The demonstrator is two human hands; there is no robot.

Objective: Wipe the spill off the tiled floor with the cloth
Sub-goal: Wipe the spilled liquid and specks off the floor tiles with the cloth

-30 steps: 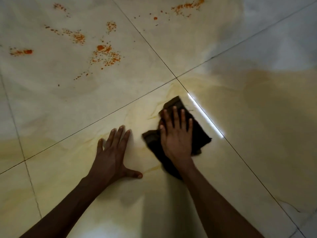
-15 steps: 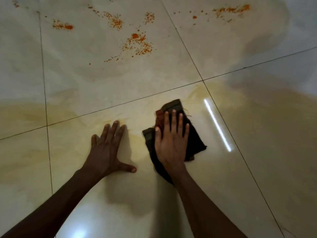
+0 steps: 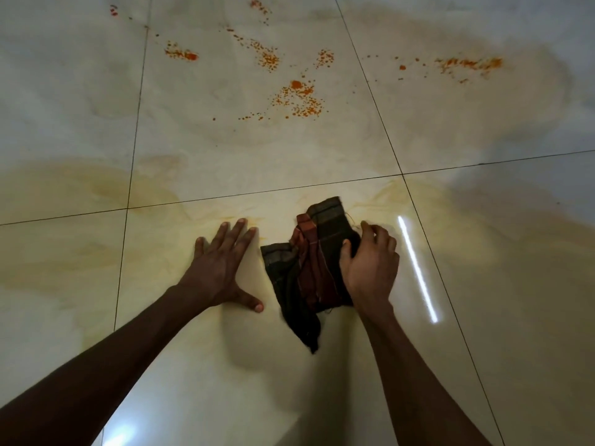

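Floor (image 3: 483, 317): glossy cream tiles, large format, thin dark grout lines (image 3: 136, 123). Bright strip-light reflection (image 3: 418, 268) at right; softer glare patch (image 3: 119, 437) at lower left.

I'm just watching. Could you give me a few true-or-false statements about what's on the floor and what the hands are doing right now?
1. The left hand lies flat on the tile, fingers spread. True.
2. The cloth is white. False: it is dark, with reddish stripes.
3. The right hand is at the cloth's right edge. True.
4. The orange specks lie under the cloth. False: they are farther away, beyond the grout line.
5. Both hands are on the cloth. False: only the right one is.
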